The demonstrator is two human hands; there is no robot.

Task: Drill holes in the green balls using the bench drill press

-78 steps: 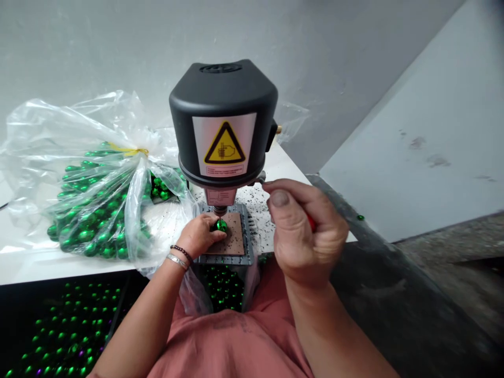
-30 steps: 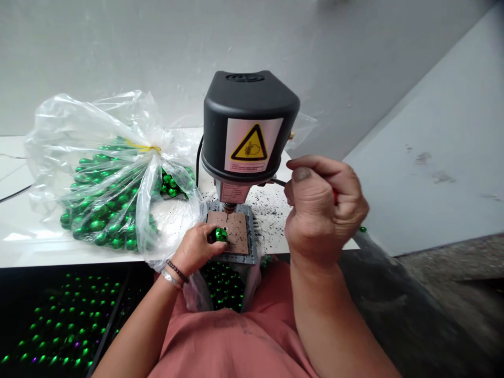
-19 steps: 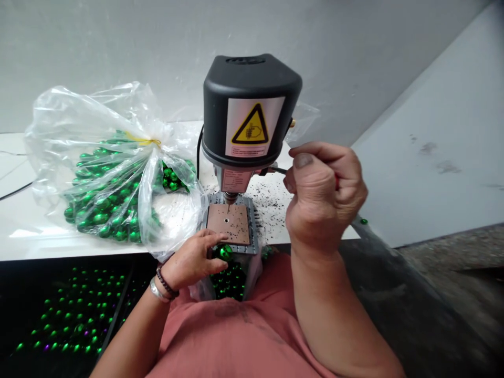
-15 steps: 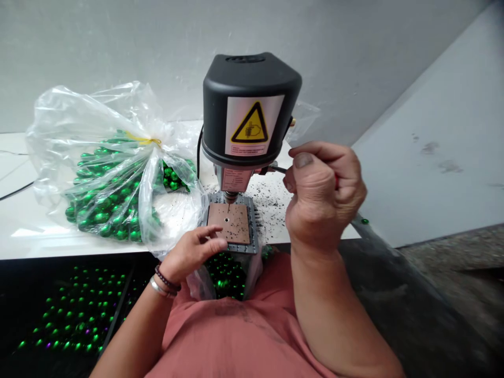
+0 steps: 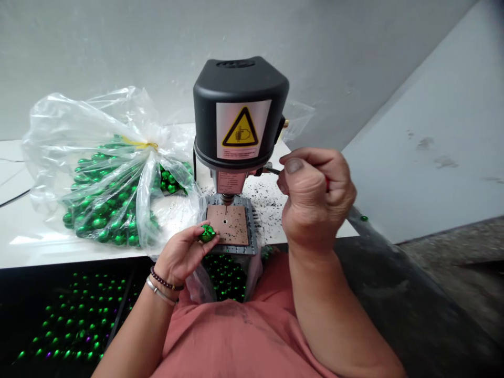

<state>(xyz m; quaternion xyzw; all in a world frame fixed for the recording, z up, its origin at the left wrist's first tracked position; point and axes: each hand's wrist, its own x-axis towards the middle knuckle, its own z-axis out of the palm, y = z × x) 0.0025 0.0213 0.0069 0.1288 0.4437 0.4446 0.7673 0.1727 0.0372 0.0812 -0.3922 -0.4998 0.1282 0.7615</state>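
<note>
A shiny green ball (image 5: 207, 233) is pinched between the fingertips and thumb of my left hand (image 5: 181, 255), palm turned up. This hand is at the front left corner of the brown square plate (image 5: 234, 231), which has a small hole and dark specks on it. Above the plate stands a black bench drill press (image 5: 240, 115), its thin bit (image 5: 226, 210) pointing down close to the hole. At the machine's right side, my right hand (image 5: 317, 199) is closed around its feed lever (image 5: 272, 169); the lever's end is hidden inside the fist.
A tied clear plastic bag (image 5: 51, 121) full of green balls lies on the white table (image 5: 23, 247) at left. More green balls (image 5: 226, 275) sit in a bag below the drill, others in a dark tray at lower left. Dark shavings (image 5: 263, 205) litter the tabletop.
My left hand has turned from palm down to palm up, and the green ball now shows in its fingers. My right hand keeps its grip. The view has shifted slightly.
</note>
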